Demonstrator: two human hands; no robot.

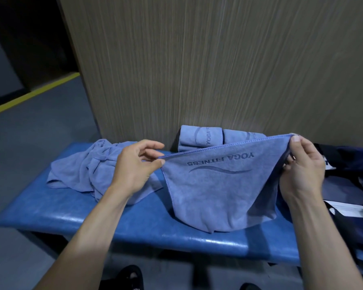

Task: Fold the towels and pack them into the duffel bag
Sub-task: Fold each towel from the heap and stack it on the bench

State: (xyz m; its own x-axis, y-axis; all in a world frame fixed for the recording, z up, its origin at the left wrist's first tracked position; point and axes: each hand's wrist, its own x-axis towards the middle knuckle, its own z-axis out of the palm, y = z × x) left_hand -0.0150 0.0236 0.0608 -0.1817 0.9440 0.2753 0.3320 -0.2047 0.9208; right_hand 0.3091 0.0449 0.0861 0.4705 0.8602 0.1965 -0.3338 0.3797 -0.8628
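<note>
A light blue towel (pixel 222 191) printed "YOGA FITNESS" hangs stretched between my hands above the blue bench (pixel 76 214), its lower part sagging onto the seat. My left hand (pixel 134 164) pinches the towel's left corner between thumb and forefinger. My right hand (pixel 304 164) pinches the right corner, held slightly higher. Two folded towels (pixel 199 137) of the same blue stand side by side against the wall behind it. A crumpled pile of towels (pixel 82 170) lies on the bench to the left. The dark duffel bag (pixel 352 168) sits at the right end of the bench, partly cut off.
A wood-grain wall (pixel 218 59) rises directly behind the bench. Grey floor (pixel 29 139) with a yellow stripe (pixel 32 95) stretches to the left. Black shoes (pixel 132 277) show at the bottom edge, below the bench's front edge.
</note>
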